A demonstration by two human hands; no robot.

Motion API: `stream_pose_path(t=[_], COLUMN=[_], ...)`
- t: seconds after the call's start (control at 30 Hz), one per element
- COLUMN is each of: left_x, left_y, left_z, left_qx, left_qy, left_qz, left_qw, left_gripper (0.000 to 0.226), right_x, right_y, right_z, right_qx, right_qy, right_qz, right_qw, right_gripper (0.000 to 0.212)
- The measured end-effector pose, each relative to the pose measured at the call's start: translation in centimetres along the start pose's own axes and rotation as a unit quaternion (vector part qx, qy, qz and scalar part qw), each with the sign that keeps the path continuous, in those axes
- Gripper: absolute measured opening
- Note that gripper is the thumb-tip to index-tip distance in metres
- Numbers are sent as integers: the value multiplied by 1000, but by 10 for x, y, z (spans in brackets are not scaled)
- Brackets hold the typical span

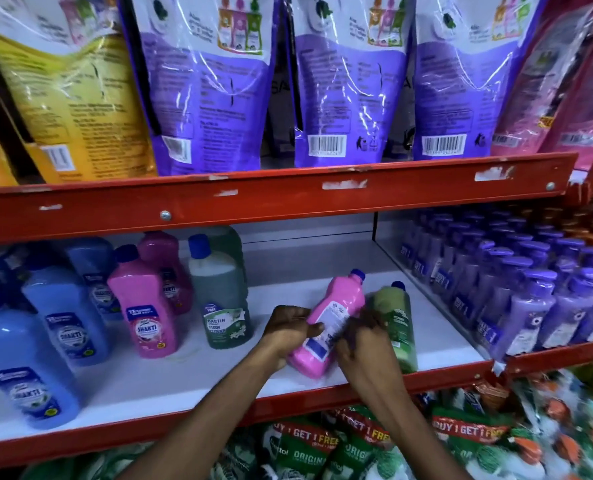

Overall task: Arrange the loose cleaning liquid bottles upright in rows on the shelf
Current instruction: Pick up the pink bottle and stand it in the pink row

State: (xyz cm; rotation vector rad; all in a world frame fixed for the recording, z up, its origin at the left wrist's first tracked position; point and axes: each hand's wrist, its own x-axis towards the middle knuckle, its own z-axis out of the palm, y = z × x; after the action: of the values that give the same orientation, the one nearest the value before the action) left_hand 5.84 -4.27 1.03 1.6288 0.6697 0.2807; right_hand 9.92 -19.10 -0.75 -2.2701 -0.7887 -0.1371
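Observation:
A pink bottle (336,306) with a blue cap leans tilted above the white shelf board (218,372), near its front right. My left hand (288,332) grips its lower left side. My right hand (360,341) closes on its right side and lower body. A green bottle (397,317) stands just right of my right hand, partly hidden by it. Upright on the left stand blue bottles (64,306), pink bottles (144,306) and green bottles (224,299) in rows running front to back.
A red shelf beam (253,199) crosses above, with purple and yellow refill pouches (205,81) standing on it. Rows of purple pump bottles (530,289) fill the bay to the right behind a divider. Green packets (322,448) lie on the shelf below.

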Motion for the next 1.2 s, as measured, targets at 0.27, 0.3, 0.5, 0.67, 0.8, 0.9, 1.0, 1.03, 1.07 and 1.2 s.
stream_pose_path(t=[0.27, 0.3, 0.5, 0.67, 0.8, 0.9, 1.0, 1.03, 1.07, 1.2], left_x=[-66, -67, -86, -92, -93, -95, -100, -102, -102, -101], left_y=[-26, -29, -63, -79, -90, -94, -98, -99, -99, -97], left_z=[-113, -118, -202, -238, -234, -235, -239, -240, -242, -246], left_qx=[-106, -104, -20, 44, 74, 83, 96, 106, 117, 181], left_qy=[16, 17, 119, 182, 210, 212, 200, 202, 204, 191], left_qz=[126, 142, 235, 246, 219, 205, 197, 202, 210, 247], left_qw=[986, 984, 965, 951, 950, 952, 955, 953, 949, 933], left_gripper=[41, 42, 43, 40, 43, 37, 26, 22, 20, 18], right_x=[-21, -24, -32, -38, -37, -34, -31, -31, -30, -29], right_y=[-82, -87, -172, -215, -217, -214, -209, -207, -205, -191], right_z=[35, 36, 90, 127, 145, 149, 152, 152, 152, 146], right_qx=[338, 341, 347, 291, 259, 247, 258, 270, 285, 342], right_qy=[-5, -2, -9, -17, 2, 20, 14, 0, -19, -169], right_qz=[40, 24, -59, -121, -124, -126, -96, -84, -75, -101], right_qw=[940, 940, 936, 949, 958, 961, 961, 959, 955, 919], right_gripper=[40, 39, 38, 44, 48, 53, 50, 45, 42, 46])
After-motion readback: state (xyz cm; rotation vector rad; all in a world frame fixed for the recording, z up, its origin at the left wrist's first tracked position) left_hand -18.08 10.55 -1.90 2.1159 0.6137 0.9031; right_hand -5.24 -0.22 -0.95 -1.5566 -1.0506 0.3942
